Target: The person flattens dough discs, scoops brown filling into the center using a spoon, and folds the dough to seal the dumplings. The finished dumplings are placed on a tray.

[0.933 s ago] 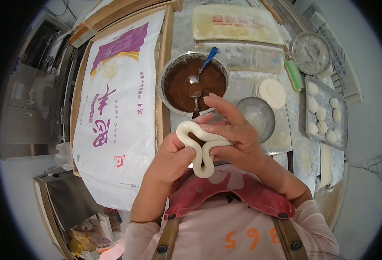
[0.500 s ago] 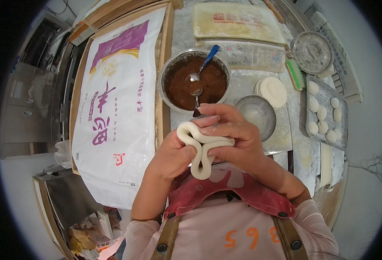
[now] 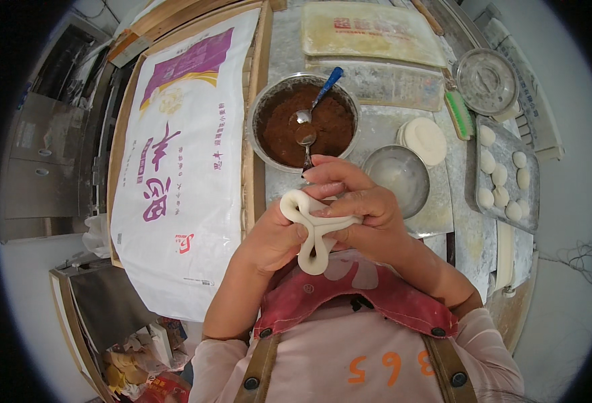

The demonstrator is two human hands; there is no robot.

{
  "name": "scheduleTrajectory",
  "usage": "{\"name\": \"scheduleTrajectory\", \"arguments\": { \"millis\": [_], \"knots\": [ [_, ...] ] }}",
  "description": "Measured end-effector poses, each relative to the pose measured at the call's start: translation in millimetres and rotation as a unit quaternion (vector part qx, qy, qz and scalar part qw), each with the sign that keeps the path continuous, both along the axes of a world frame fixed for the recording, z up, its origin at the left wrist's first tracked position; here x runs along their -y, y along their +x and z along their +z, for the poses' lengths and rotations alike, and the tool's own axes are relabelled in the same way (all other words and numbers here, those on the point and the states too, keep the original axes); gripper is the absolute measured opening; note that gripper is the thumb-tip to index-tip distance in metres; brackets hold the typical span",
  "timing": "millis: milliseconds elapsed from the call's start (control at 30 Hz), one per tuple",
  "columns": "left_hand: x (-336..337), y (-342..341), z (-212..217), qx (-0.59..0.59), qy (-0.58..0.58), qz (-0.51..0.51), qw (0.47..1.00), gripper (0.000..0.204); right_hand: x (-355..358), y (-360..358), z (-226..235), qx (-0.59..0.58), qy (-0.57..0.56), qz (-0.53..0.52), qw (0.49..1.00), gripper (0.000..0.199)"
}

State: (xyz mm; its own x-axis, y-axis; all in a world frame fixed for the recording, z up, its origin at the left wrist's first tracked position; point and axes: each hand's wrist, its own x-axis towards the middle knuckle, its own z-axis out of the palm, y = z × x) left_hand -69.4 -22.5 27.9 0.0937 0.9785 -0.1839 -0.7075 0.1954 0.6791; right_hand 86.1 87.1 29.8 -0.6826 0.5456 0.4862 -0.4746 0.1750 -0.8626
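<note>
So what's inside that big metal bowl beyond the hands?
The metal bowl holds brown filling, with a blue-handled spoon and a second spoon resting in it. The filling covers the bottom.

- The dough (image 3: 313,232), pinched between the left hand (image 3: 276,235) and right hand (image 3: 363,215), is plain creamy white.
- At twelve o'clock from it, a silvery metal bowl (image 3: 264,111) holds dark reddish-brown filling (image 3: 329,131), with a blue-handled spoon (image 3: 317,99) in it.
- At nine o'clock, a white flour sack (image 3: 175,201) carries a purple panel, a yellow stripe and red characters.
- At three o'clock, a grey tray (image 3: 479,181) bears pale white dough balls (image 3: 500,176).
- At two o'clock lies a green brush (image 3: 460,114).
- At six o'clock, the apron (image 3: 370,295) is dull red with brown straps over a pink shirt.
</note>
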Motion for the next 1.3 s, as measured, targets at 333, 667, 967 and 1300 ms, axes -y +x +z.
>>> {"name": "scheduleTrajectory", "arguments": {
  "millis": [333, 667, 967, 1300],
  "knots": [
    [-1, 8, -12, 0.157, -0.093, 0.05, 0.982, 0.06, 0, 6, 17, 0.102, 0.015, 0.005, 0.995, 0.03],
    [-1, 11, -12, 0.196, 0.005, 0.019, 0.981, 0.058, -3, 8, 14, 0.054, 0.079, 0.001, 0.995, 0.03],
    [15, 2, -17, -0.178, -0.007, 0.002, 0.984, 0.073, -12, 21, 14, 0.099, 0.226, -0.066, 0.967, 0.026],
    [13, 8, -18, 0.036, 0.027, -0.107, 0.993, 0.074, -18, 9, 9, 0.087, -0.136, 0.292, 0.943, 0.039]
  ]
}}
